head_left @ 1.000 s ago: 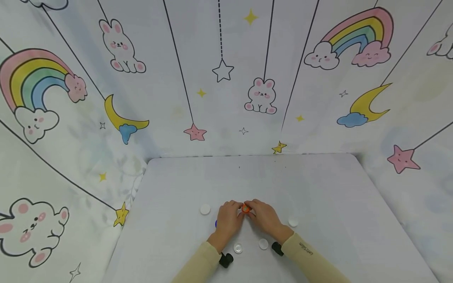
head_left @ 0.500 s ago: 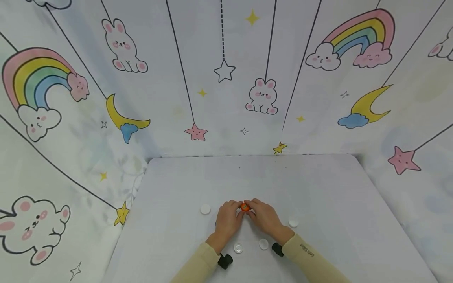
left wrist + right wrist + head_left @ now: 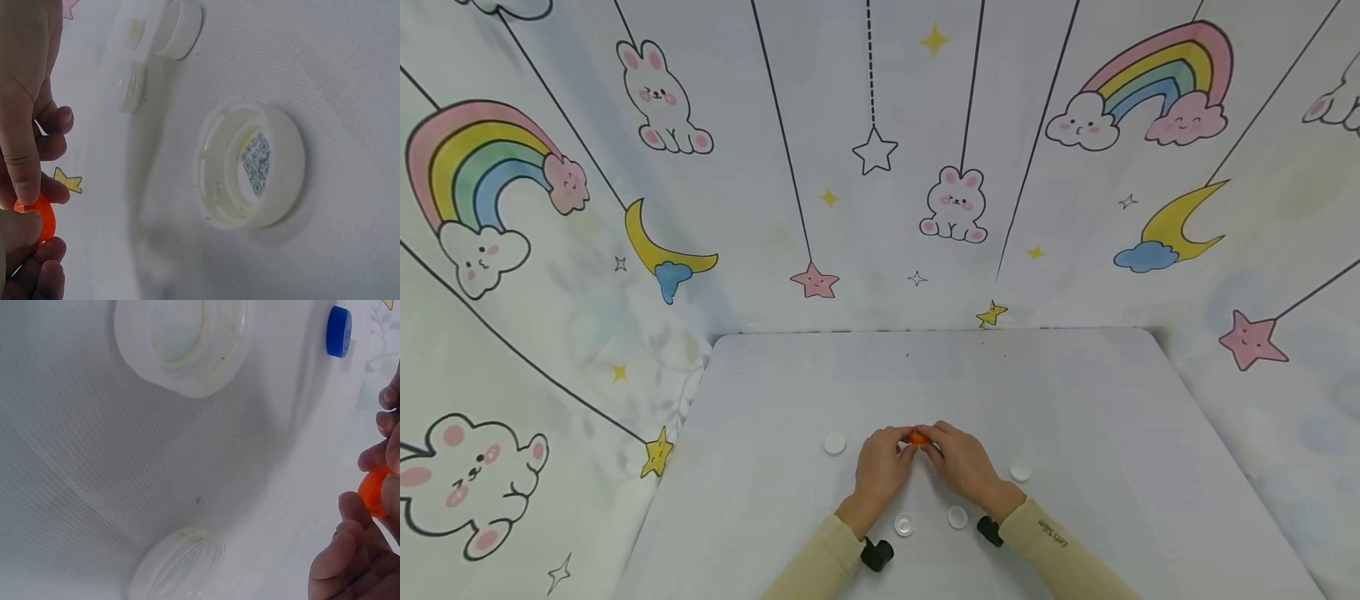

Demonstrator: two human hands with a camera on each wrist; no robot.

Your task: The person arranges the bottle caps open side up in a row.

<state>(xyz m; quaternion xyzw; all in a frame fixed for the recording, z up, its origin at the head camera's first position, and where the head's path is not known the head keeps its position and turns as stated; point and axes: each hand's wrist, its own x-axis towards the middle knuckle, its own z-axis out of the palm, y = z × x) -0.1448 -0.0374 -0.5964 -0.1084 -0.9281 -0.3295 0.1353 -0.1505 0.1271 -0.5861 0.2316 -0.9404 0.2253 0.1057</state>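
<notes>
Soft, diffuse light falls across a white fabric-covered tabletop (image 3: 790, 383), the head view slightly dim and grey. Wide-angle stretch tilts the white wall cloth printed with rabbits and rainbows (image 3: 880, 217) outward toward the frame's sides. In the left wrist view, a grey shadow hugs the right and lower sides of a round white plastic cap (image 3: 284, 169), while a broader, blurred shadow crosses the fabric. Faint glints catch a round clear plastic cap (image 3: 169, 565) in the hazy right wrist view, where a round orange plastic piece (image 3: 374, 490) glows vivid but soft-edged.
</notes>
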